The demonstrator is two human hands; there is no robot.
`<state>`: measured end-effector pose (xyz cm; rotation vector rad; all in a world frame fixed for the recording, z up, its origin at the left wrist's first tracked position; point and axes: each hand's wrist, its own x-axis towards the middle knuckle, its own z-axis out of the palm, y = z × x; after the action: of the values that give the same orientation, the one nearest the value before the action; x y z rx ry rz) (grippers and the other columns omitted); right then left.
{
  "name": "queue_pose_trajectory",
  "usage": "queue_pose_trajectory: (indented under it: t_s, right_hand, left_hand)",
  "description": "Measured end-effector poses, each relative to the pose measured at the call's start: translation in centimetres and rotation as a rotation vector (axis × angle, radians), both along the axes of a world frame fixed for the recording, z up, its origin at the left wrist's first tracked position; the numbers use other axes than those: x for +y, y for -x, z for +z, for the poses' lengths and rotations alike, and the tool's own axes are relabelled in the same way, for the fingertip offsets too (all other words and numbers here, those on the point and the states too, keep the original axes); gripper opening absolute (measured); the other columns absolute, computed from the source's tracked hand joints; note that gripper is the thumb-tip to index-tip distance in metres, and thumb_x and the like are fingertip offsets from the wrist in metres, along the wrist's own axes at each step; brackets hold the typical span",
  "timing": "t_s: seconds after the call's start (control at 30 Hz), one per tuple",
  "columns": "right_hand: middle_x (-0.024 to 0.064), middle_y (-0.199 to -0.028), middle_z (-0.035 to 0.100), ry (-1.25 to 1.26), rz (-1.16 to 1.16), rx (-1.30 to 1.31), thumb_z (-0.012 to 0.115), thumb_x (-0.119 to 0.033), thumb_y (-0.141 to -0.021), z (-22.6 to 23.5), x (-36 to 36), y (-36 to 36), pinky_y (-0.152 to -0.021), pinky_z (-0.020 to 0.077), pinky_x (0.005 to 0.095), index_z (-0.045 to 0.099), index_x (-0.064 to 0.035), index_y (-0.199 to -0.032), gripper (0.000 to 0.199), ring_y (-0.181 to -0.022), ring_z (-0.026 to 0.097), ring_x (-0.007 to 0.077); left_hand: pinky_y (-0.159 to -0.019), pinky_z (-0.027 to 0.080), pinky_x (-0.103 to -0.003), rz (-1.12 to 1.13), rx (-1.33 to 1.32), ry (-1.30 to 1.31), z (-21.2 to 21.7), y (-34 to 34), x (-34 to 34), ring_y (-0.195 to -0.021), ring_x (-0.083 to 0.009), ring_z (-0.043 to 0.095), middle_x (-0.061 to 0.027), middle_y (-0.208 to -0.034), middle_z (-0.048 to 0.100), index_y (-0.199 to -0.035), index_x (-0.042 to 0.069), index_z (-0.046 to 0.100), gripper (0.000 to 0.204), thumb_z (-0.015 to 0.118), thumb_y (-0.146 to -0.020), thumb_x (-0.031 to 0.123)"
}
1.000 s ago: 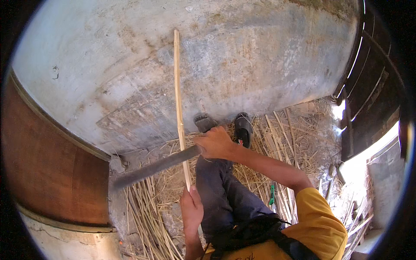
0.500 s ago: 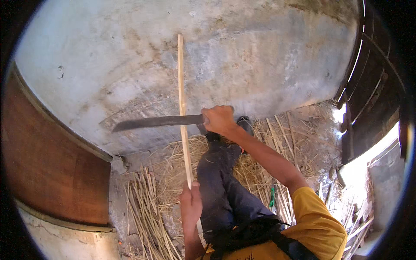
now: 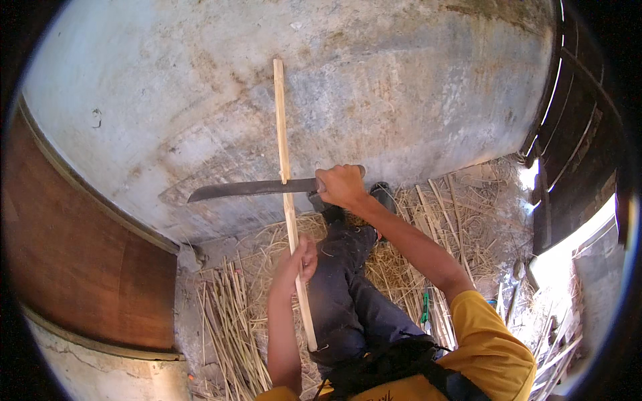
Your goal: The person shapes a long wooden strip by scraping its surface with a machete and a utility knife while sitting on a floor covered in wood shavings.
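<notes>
On the floor [image 3: 189,314] at left lie thin strips [image 3: 231,327]; next, a machete [image 3: 247,189] crosses the pale stick [image 3: 281,127], whose lower end is by my thigh [image 3: 338,301]; my left hand [image 3: 295,264] curls around it, my right hand [image 3: 342,186] clenches the machete's handle [image 3: 362,171].

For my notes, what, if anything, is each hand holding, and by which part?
The right hand holds the machete by its handle. The left hand is around the pale strip, between the blade and its near end; tightness unclear.
</notes>
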<state>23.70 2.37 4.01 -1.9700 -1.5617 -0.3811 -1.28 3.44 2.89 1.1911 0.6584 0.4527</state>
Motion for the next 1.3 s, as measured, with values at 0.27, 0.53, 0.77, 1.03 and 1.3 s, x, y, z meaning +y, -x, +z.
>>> queue_pose_trajectory:
  t_s: [0.27,0.53,0.77,1.03,1.3]
  right_hand:
    - [0.0137,-0.066,0.068,0.016,0.095,-0.128,0.072,-0.028,-0.074,0.1,-1.5,1.5,-0.059,0.0539,0.0517,0.07,-0.0127,-0.086,0.019,-0.061,0.07,0.0366]
    - [0.0125,-0.065,0.068,-0.044,0.05,-0.049,0.068,-0.024,-0.074,-0.1,1.2,0.6,-0.054,0.0517,0.0519,0.071,-0.014,-0.081,0.013,-0.059,0.068,0.0354]
    - [0.0146,-0.068,0.069,-0.112,-0.14,0.009,0.067,-0.024,-0.074,2.3,4.9,-5.1,-0.059,0.0539,0.0512,0.072,-0.0142,-0.078,0.012,-0.062,0.069,0.0355]
    - [0.014,-0.066,0.067,-0.106,-0.031,-0.02,0.068,-0.022,-0.071,0.5,2.2,-2.1,-0.06,0.0534,0.0506,0.071,-0.0143,-0.077,0.01,-0.064,0.068,0.0371]
    - [0.0151,-0.076,0.07,0.069,0.076,0.105,0.073,-0.028,-0.069,-0.8,-6.0,4.1,-0.067,0.0541,0.0529,0.07,-0.0139,-0.091,0.026,-0.077,0.071,0.0366]
  left_hand:
    - [-0.036,0.022,-0.025,0.081,0.05,0.026,2.2,-0.8,-2.1,-0.041,-0.0061,0.033,0.0033,-0.064,0.037,-0.096,0.007,0.055,0.033,0.053,-0.108,0.038]
    - [-0.037,0.026,-0.027,0.205,0.159,-0.112,2.1,0.3,-1.4,-0.041,-0.0082,0.04,0.0013,-0.063,0.044,-0.097,0.005,0.056,0.035,0.051,-0.109,0.037]
    - [-0.038,0.029,-0.027,0.15,0.155,-0.251,1.3,-1.0,-1.7,-0.041,-0.0085,0.041,0.0014,-0.061,0.045,-0.096,0.006,0.055,0.036,0.052,-0.108,0.039]
    - [-0.042,0.028,-0.025,0.218,0.241,-0.303,2.3,0.1,0.3,-0.045,-0.006,0.039,0.0036,-0.059,0.044,-0.091,0.007,0.059,0.04,0.054,-0.107,0.043]
    - [-0.053,0.038,-0.04,0.239,0.363,-0.599,-0.2,1.8,-2.8,-0.056,-0.0213,0.053,-0.006,-0.061,0.052,-0.103,-0.004,0.061,0.041,0.05,-0.107,0.035]
